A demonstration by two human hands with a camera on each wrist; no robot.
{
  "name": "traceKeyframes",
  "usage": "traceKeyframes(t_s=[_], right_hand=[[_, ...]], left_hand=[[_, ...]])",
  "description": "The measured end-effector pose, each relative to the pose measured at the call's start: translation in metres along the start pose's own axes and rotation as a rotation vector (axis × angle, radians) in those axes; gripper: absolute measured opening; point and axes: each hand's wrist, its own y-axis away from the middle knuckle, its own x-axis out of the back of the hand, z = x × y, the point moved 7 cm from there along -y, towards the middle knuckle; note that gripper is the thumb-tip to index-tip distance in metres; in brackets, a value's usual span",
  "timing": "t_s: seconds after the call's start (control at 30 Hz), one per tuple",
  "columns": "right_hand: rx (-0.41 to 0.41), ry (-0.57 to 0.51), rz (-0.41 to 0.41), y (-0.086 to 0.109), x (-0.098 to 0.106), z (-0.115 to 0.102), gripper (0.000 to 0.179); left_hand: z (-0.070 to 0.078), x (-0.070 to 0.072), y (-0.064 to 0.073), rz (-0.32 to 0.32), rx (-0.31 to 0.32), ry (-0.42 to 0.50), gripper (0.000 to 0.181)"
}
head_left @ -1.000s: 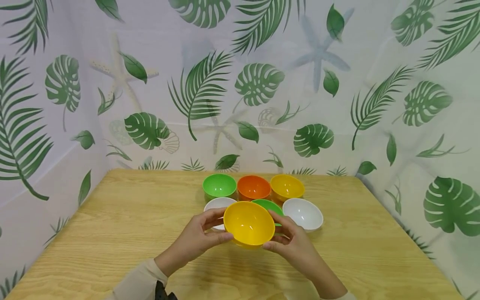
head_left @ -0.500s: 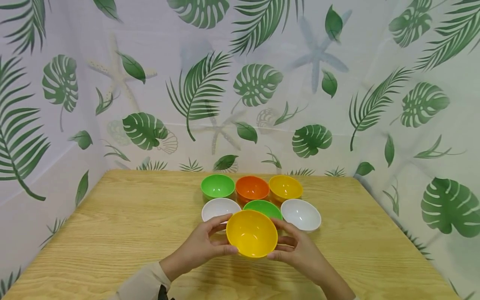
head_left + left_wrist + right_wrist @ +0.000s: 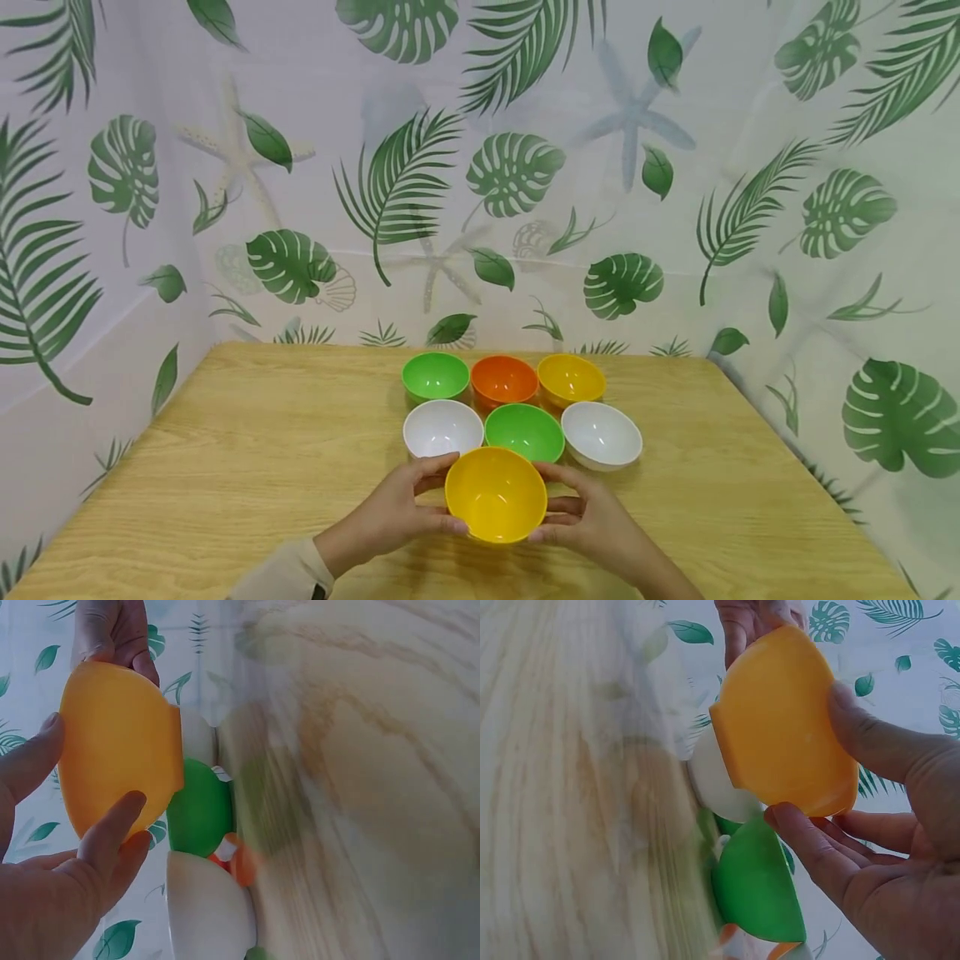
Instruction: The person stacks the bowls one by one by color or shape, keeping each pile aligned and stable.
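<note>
"Which step?"
"Carrying, seemingly: the left hand [image 3: 393, 514] and right hand [image 3: 596, 521], curved bowl-wide, grip a yellow bowl [image 3: 496, 496] above the desk [image 3: 262, 450], toward its near edge."
"Next?"
"Probably calls for even support from both sides."

The yellow bowl [image 3: 496, 500] at lower centre of the head view looked like smooth plastic — glossy inside, with bright glints — while its outer wall, in both wrist views, seemed closer to satin. Just above it, the front green bowl [image 3: 524, 433] and the orange bowl [image 3: 504, 381] had the same slick, plastic-like shine. The white bowl [image 3: 602, 435] right of centre was smooth and glossy too. Across the lower frame, the tabletop [image 3: 262, 433] showed wood grain under a smooth, reflective finish. The sleeve [image 3: 288, 571] at lower left looked like matt cloth; the printed backdrop [image 3: 525, 83] resembled thin, creased sheeting.
</note>
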Motion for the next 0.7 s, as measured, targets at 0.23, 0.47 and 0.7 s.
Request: traceKeyframes(t_s=[0.23,0.47,0.7], right_hand=[[0.000,0.019,-0.021,-0.001,-0.006,0.008,0.085],[-0.032,0.031,-0.044,-0.003,-0.010,0.015,0.083],[-0.049,0.038,-0.069,-0.003,-0.012,0.016,0.082]], left_hand=[[-0.004,-0.002,0.002,-0.017,-0.032,-0.028,0.086],[-0.009,-0.004,0.003,-0.030,-0.039,-0.037,0.080],[-0.012,-0.005,0.003,-0.052,-0.043,-0.083,0.080]])
